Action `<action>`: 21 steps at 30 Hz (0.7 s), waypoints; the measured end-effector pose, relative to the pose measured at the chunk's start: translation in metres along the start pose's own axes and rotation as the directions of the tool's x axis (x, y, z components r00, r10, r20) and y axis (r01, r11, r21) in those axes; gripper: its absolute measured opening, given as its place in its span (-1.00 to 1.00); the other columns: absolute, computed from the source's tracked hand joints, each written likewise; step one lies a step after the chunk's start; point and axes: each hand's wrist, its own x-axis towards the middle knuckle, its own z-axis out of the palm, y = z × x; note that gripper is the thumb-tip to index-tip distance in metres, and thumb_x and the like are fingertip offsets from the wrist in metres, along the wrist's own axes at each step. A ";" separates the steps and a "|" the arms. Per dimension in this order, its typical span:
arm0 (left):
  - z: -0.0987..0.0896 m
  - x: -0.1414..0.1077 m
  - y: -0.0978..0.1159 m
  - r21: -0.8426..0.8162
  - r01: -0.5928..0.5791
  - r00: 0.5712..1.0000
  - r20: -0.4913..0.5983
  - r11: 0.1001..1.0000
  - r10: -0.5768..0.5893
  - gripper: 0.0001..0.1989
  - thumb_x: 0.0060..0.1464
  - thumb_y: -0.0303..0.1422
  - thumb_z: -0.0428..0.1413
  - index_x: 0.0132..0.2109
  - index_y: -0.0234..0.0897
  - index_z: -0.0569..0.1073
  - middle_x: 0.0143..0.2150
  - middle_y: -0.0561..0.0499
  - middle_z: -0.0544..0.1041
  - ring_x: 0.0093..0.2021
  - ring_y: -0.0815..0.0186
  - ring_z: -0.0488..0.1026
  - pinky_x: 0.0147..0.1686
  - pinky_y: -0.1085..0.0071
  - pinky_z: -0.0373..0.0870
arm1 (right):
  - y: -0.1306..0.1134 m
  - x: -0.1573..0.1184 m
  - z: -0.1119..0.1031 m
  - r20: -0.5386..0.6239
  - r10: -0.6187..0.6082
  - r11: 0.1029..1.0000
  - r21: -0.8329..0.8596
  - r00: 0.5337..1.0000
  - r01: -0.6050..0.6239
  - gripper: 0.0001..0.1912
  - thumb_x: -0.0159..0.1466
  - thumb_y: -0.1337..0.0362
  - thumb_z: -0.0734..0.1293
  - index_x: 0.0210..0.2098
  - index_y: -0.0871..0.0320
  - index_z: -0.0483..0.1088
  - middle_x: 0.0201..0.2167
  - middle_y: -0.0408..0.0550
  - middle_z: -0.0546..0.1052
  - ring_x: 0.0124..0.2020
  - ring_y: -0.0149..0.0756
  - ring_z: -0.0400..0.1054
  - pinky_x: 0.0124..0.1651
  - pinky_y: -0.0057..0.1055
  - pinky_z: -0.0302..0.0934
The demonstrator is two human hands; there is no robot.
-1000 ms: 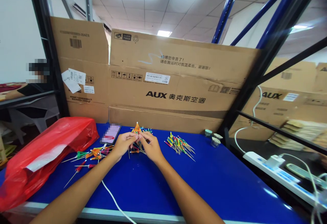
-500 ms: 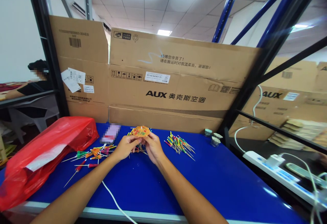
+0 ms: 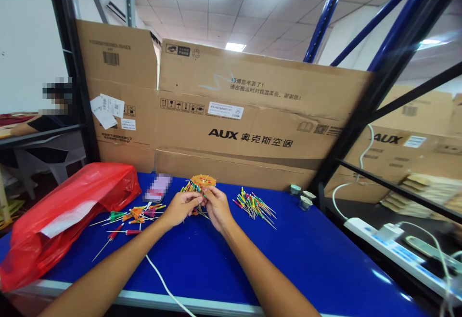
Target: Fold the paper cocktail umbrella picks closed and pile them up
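Observation:
A small orange paper cocktail umbrella (image 3: 203,180) stands open above my hands, its canopy printed with a colourful pattern. My left hand (image 3: 181,208) and my right hand (image 3: 217,208) meet at its thin stick, pinching it between their fingertips. Just behind my fingers lies a tangle of coloured cocktail sticks (image 3: 191,196), partly hidden by my hands. To the right lies a loose heap of folded umbrella picks (image 3: 254,207), and more picks with orange and green paper (image 3: 133,215) are scattered to the left.
A blue worktable (image 3: 216,259) carries a red plastic bag (image 3: 68,220), a blurred phone (image 3: 157,187), several small cups (image 3: 305,200) and a white cable (image 3: 162,283). Flattened cardboard (image 3: 231,114) stands behind it. A person (image 3: 54,102) sits far left; a power strip (image 3: 382,240) lies right.
The umbrella has gone from a narrow, nearly shut cone to a wide open canopy. It now sits slightly higher, with my hands still together on its stick.

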 end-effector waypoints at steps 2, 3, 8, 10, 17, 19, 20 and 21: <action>0.000 0.000 0.001 -0.004 0.016 0.999 -0.052 1.000 -0.017 -0.56 0.09 -0.03 0.16 -0.20 -0.37 0.62 -0.46 -0.01 0.57 -0.67 0.47 0.20 -0.66 0.52 0.11 | 0.003 0.000 0.000 0.008 -0.017 1.000 -0.007 1.000 0.017 -0.69 0.03 0.10 0.53 -0.32 0.19 0.55 -0.41 -0.05 0.53 -0.47 -0.37 0.27 -0.44 -0.44 0.16; 0.000 0.000 0.001 -0.007 0.021 0.998 -0.065 1.000 -0.021 -0.56 0.09 -0.03 0.16 -0.20 -0.37 0.62 -0.47 -0.01 0.56 -0.67 0.47 0.20 -0.66 0.52 0.10 | 0.004 0.000 -0.001 0.008 -0.022 1.000 -0.005 1.000 0.022 -0.68 0.03 0.11 0.53 -0.30 0.19 0.56 -0.38 -0.03 0.55 -0.46 -0.37 0.28 -0.42 -0.44 0.16; 0.003 -0.002 0.007 -0.027 0.021 1.000 -0.009 0.999 -0.021 -0.60 0.10 -0.06 0.17 -0.19 -0.34 0.63 -0.32 -0.09 0.63 -0.52 0.34 0.41 -0.60 0.50 0.24 | 0.008 -0.001 -0.004 -0.032 -0.020 1.000 0.001 0.999 0.020 -0.71 0.04 0.13 0.52 -0.32 0.19 0.56 -0.41 -0.04 0.55 -0.48 -0.36 0.28 -0.44 -0.43 0.15; 0.002 -0.003 0.010 -0.026 0.014 1.000 0.006 1.000 -0.014 -0.61 0.11 -0.08 0.17 -0.20 -0.33 0.64 -0.31 -0.10 0.64 -0.45 0.28 0.47 -0.55 0.47 0.33 | 0.008 -0.002 -0.004 -0.039 -0.019 1.000 -0.001 0.999 0.019 -0.71 0.04 0.12 0.53 -0.33 0.19 0.55 -0.43 -0.05 0.54 -0.48 -0.36 0.29 -0.44 -0.43 0.15; -0.002 -0.001 0.008 -0.020 -0.030 0.997 0.075 0.999 0.031 -0.65 0.13 -0.13 0.16 -0.19 -0.33 0.64 -0.24 -0.13 0.66 -0.25 0.15 0.55 -0.35 0.37 0.47 | 0.004 0.001 -0.003 0.004 0.022 1.000 0.002 1.000 -0.022 -0.72 0.08 0.10 0.52 -0.35 0.18 0.54 -0.54 -0.14 0.44 -0.51 -0.38 0.25 -0.45 -0.42 0.14; -0.003 0.000 0.005 -0.035 -0.032 0.998 0.055 0.999 0.034 -0.65 0.13 -0.13 0.16 -0.17 -0.34 0.64 -0.23 -0.13 0.66 -0.26 0.14 0.55 -0.34 0.36 0.48 | 0.006 0.001 -0.004 -0.006 0.003 1.000 0.003 1.000 -0.003 -0.75 0.08 0.12 0.51 -0.41 0.18 0.53 -0.53 -0.12 0.46 -0.50 -0.37 0.27 -0.43 -0.41 0.16; -0.003 0.000 0.004 -0.042 -0.033 0.999 0.041 0.999 0.035 -0.66 0.13 -0.14 0.17 -0.17 -0.34 0.64 -0.23 -0.13 0.66 -0.25 0.14 0.56 -0.33 0.35 0.49 | 0.007 0.001 -0.005 -0.015 -0.007 1.000 0.001 1.000 0.007 -0.76 0.07 0.13 0.51 -0.41 0.19 0.53 -0.51 -0.10 0.49 -0.49 -0.36 0.28 -0.42 -0.41 0.17; -0.003 0.000 0.003 -0.048 -0.034 0.999 0.027 0.998 0.035 -0.66 0.12 -0.14 0.17 -0.17 -0.34 0.64 -0.23 -0.13 0.66 -0.24 0.14 0.56 -0.31 0.35 0.49 | 0.008 0.000 -0.005 -0.024 -0.016 1.000 -0.002 1.000 0.016 -0.76 0.06 0.14 0.52 -0.40 0.19 0.54 -0.48 -0.07 0.52 -0.48 -0.34 0.30 -0.41 -0.40 0.18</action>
